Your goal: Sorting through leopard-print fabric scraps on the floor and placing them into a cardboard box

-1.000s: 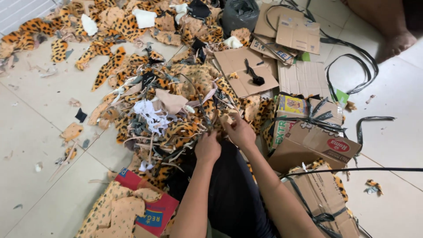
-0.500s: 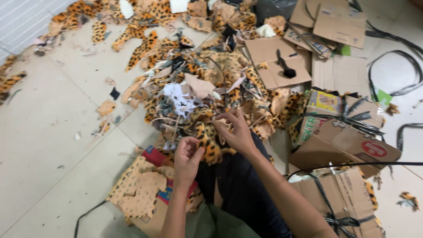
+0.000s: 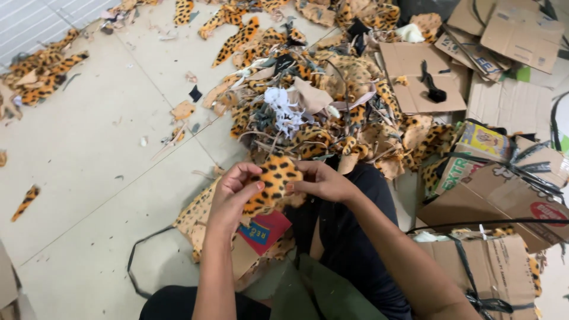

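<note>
Person's knees and dark trousers at 6 o'clock, bottom of frame, both forearms running up from there. Left hand just left of centre, fingers curled, thumb and fingertips pinching the left edge of a leopard-print fabric piece. Right hand just right of centre, clamped on the right edge of the same piece. Piece is orange with black spots, held between both hands above the lap, near frame centre, off the floor.

Under the hands, at 7 o'clock: flattened cardboard with a red and blue printed patch, lying on the tiled floor. A black strap loops on the floor just beside it.

At 3 to 4 o'clock: brown cardboard boxes bound with black strapping, one with a red oval mark, another lower box at 5 o'clock also strapped. A thin black cord runs across between them.

Just beyond the hands, 12 o'clock: big heap of leopard-print scraps mixed with beige card bits, grey strips and a white tangled clump.

At 1 to 2 o'clock, further off: flat cardboard sheets with a small black item lying on one; more sheets behind it near the top right corner.

At 10 o'clock, far left: separate small pile of print scraps near a white ribbed wall. One stray spotted strip at 9 o'clock, well apart from everything.
</note>
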